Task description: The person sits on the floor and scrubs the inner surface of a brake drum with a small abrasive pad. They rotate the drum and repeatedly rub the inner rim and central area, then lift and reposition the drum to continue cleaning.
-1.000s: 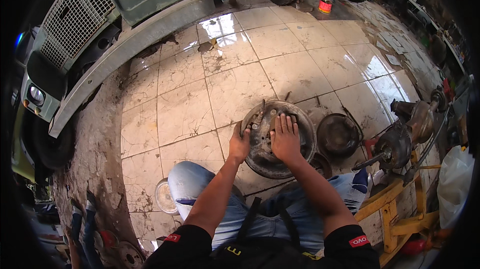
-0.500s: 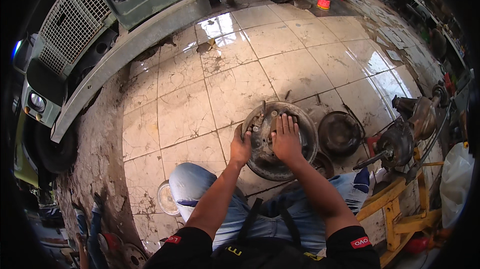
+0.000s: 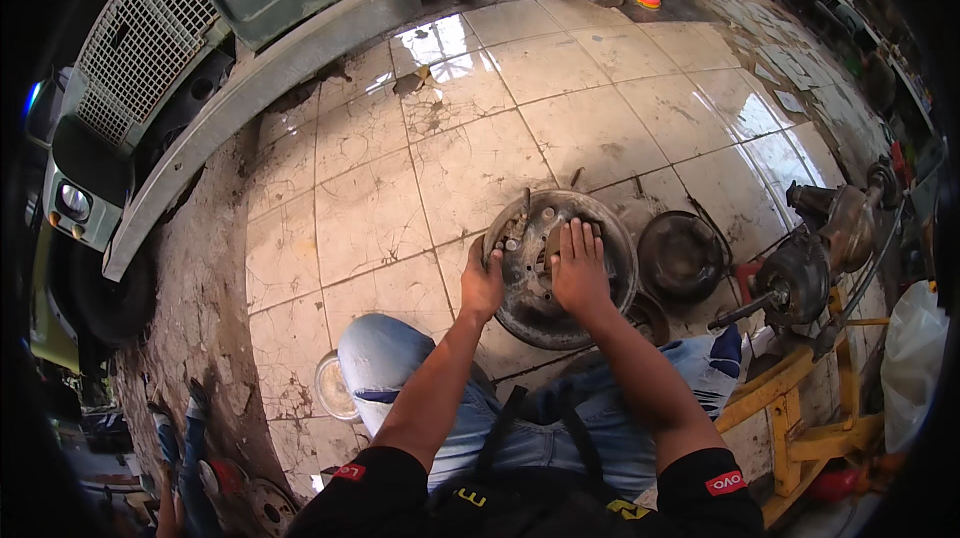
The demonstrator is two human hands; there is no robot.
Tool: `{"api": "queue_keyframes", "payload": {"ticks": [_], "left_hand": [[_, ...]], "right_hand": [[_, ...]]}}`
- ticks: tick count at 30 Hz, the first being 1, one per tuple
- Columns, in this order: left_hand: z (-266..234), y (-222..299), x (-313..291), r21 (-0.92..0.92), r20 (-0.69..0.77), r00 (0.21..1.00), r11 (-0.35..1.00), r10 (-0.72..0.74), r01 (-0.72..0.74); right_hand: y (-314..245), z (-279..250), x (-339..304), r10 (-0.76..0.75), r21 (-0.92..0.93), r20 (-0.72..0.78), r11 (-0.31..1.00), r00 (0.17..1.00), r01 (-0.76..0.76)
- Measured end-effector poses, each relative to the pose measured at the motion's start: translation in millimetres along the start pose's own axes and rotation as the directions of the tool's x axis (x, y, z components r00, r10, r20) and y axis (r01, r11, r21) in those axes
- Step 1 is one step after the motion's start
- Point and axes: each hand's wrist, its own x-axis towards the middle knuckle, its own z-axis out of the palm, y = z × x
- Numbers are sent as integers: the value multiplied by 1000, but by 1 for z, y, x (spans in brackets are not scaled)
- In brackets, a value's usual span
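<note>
A worn, round metal drum (image 3: 520, 323) with a raised rim rests in front of my knees on the tiled floor. Its left rim is gripped by my left hand (image 3: 482, 283), the thumb on the inner side and the other fingers mostly hidden past the edge. My right hand (image 3: 578, 263) lies flat with stretched fingers over the drum's middle. A brownish piece (image 3: 553, 242) shows partly at the inner side of that hand; I cannot make out its kind. Small metal bolts or nuts (image 3: 511, 246) sit inside the drum near my left thumb.
A dark round metal part (image 3: 680, 256) lies right of the drum. Farther right, an axle assembly (image 3: 795, 283) rests by a yellow metal stand (image 3: 775, 413). A green vehicle with a pale bumper (image 3: 260, 88) stands at left. A round pale dish (image 3: 335, 388) is beside my left knee.
My right hand's fingers have shifted slightly on the drum's middle. My left hand stays at the rim. The whole view has tilted a little.
</note>
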Motion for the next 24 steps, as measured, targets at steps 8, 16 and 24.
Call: {"api": "queue_keyframes", "payload": {"ticks": [8,16,24], "left_hand": [[-1,-3,2,36,-4,1000,999,29,-28],[-4,6,1,-18,20,1000,1000,-20,20],[1,-15,5,67,-47,998,997,43,-40]], "right_hand": [[14,-10,10,13,65,82,998,997,-18],[14,-8,6,101,95,95,989,990,-110],[17,-2,2,56,24,29,998,998,-56]]}}
